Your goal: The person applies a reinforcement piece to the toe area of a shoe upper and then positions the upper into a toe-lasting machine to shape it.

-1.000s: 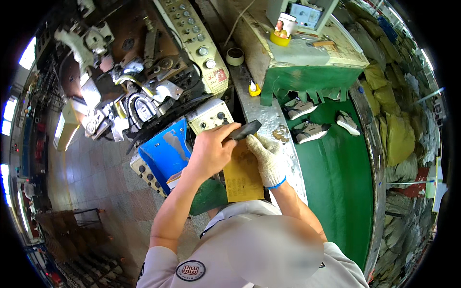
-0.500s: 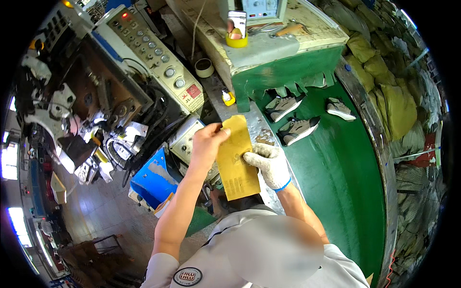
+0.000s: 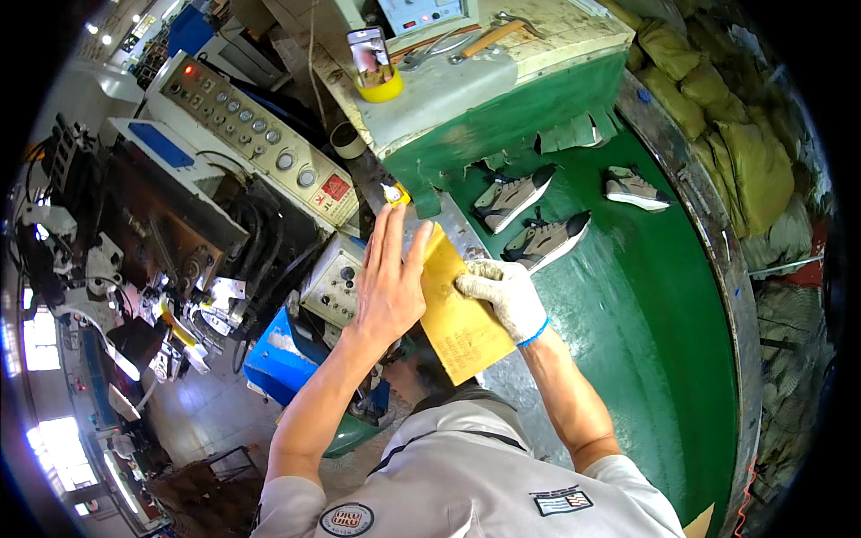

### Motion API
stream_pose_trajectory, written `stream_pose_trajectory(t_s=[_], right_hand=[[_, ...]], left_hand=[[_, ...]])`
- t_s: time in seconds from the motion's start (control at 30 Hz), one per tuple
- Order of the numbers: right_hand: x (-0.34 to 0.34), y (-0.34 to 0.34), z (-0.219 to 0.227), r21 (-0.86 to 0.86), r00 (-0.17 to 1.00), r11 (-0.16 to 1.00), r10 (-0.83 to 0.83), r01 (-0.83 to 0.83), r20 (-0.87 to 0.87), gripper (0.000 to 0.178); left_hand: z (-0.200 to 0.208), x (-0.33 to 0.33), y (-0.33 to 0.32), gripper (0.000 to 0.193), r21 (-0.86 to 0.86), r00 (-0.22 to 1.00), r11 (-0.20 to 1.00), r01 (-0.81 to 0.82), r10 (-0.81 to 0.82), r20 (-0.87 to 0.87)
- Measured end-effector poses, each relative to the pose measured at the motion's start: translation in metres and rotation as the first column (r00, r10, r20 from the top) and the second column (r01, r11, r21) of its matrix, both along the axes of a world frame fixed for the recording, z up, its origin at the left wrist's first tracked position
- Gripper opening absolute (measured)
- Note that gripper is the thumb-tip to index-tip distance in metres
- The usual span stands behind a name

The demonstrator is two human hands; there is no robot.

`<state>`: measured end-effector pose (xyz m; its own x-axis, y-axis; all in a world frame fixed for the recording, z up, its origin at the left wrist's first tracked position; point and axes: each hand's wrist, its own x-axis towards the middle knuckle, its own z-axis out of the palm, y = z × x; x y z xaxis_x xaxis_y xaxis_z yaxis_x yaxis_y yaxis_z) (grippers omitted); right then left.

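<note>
Bright, even light overall, colours saturated. Blown-out windows (image 3: 40,341) at left edge and lower left, white with no detail. Small ceiling lamps (image 3: 112,27) glare upper left. Soft shadows only, darker under the machine (image 3: 179,233) centre left. Heavy fisheye: straight edges bow toward rim, black vignette in all corners. Centre sharp; rim detail smeared, slight softness on the shirt at bottom.

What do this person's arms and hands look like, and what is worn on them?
The left hand is bare. The right hand wears a whitish knit glove with a blue cuff band at the wrist. Both forearms are uncovered; short light-grey sleeves end above the elbows, with a round patch and a rectangular patch on the shirt.
</note>
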<state>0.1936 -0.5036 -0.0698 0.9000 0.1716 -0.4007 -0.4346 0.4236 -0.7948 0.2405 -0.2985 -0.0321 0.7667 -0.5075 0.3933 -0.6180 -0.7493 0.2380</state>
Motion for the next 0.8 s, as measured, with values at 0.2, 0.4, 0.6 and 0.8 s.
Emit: stream_pose_trajectory(t_s=[0.2, 0.4, 0.6, 0.8], right_hand=[[0.008, -0.021, -0.025, 0.083, 0.997, 0.994, -0.077, 0.076, 0.011, 0.032], [0.015, -0.040, -0.025, 0.069, 0.995, 0.997, -0.052, 0.046, 0.085, 0.030], [0.028, -0.040, -0.023, -0.122, 0.988, 0.986, -0.102, 0.116, 0.114, 0.030], [0.034, -0.031, -0.020, -0.238, 0.988, 0.963, -0.102, 0.127, 0.116, 0.028]], left_hand=[[-0.011, 0.021, -0.011, 0.032, 0.160, 0.937, 0.924, 0.349, -0.344, -0.054], [-0.015, 0.035, -0.002, 0.064, -0.338, 0.541, 0.920, 0.200, -0.391, -0.744], [0.010, 0.019, -0.032, 0.096, -0.217, 0.410, 0.975, -0.045, -0.180, -0.894], [-0.013, 0.024, -0.025, 0.047, -0.257, 0.376, 0.943, -0.212, -0.165, -0.912]])
